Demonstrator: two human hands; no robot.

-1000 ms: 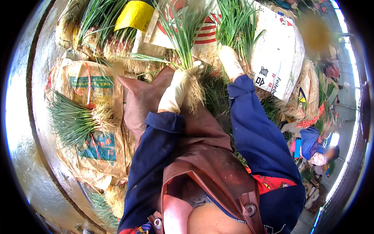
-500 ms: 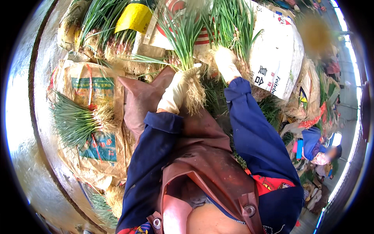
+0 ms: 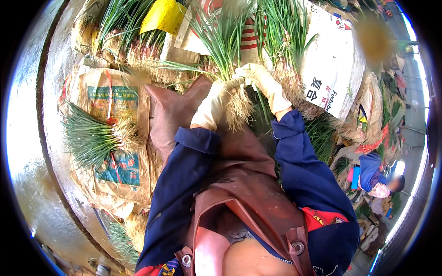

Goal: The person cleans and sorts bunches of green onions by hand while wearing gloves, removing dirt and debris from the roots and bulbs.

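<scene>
My gloved left hand (image 3: 220,97) is closed around a bunch of green onions (image 3: 225,53). The green leaves point away from me, and pale, stringy roots (image 3: 239,110) hang below my fist. My right hand (image 3: 263,83), also in a white glove, meets the bunch's right side at its neck, beside my left fingers. Its fingers are bent together, but what they pinch is hidden. A thin green stalk hangs under that hand. Just beyond it, a pile of loose green onions (image 3: 285,41) lies with its roots toward me.
On the left, a finished-looking bunch of green onions (image 3: 94,135) rests on a brown printed sack (image 3: 80,184). More onions (image 3: 124,27) lie at the far left under a yellow sheet (image 3: 162,17). A white printed sack (image 3: 331,60) is at right. Another person (image 3: 375,177) sits farther right.
My right hand has moved left and toward me, from the loose onion pile to the bunch. My left hand keeps its hold, shifted slightly right in view.
</scene>
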